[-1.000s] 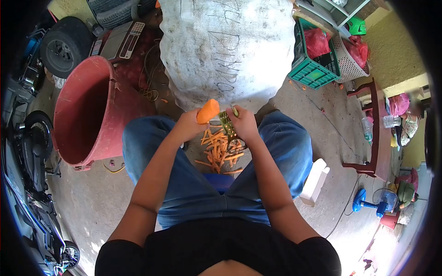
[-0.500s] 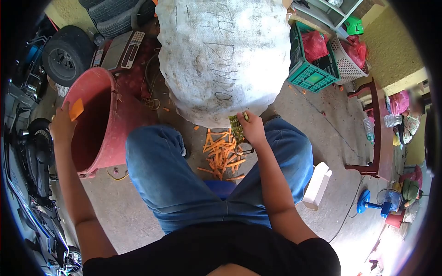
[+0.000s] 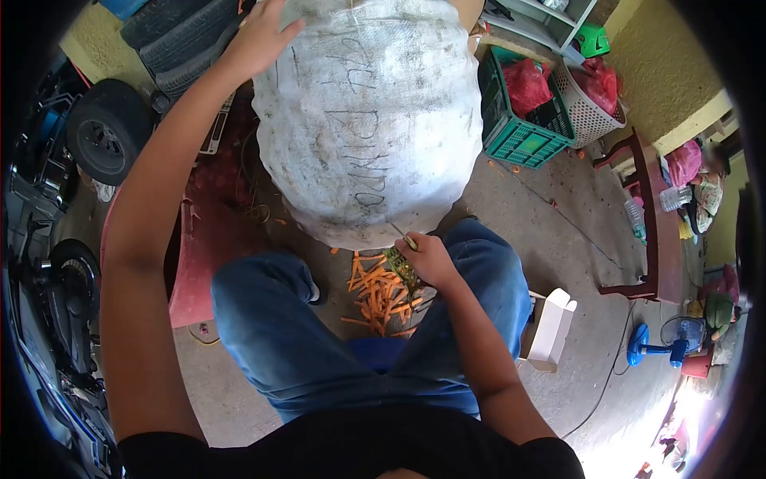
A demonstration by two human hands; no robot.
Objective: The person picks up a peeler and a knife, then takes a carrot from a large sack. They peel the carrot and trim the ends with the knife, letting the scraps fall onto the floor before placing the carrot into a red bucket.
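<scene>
A large white woven sack (image 3: pixel 375 120) with handwriting stands in front of me. My left hand (image 3: pixel 263 36) reaches over its upper left edge, thumb spread apart; the frame's top edge cuts off the fingertips. Between my knees, my right hand (image 3: pixel 431 260) is closed round the pale handle of a small knife (image 3: pixel 410 241), its thin blade pointing up at the sack's lower edge. Just below that hand is a green patterned piece (image 3: pixel 400 268) whose kind is unclear. Under it lies a pile of orange sticks (image 3: pixel 379 299), like cut carrot, on the floor.
A red barrel (image 3: pixel 203 263) stands left of my knee, partly behind my left arm. Tyres (image 3: pixel 109 132) and a motorbike (image 3: pixel 76 279) line the left side. On the right are a green crate (image 3: pixel 527 136), a white box (image 3: pixel 549 331), a wooden stand (image 3: pixel 658 223) and a blue fan (image 3: pixel 638 345).
My left hand has moved from the red barrel up to the top of the sack, and the orange piece no longer shows in it. My right hand stays near the pile with the knife.
</scene>
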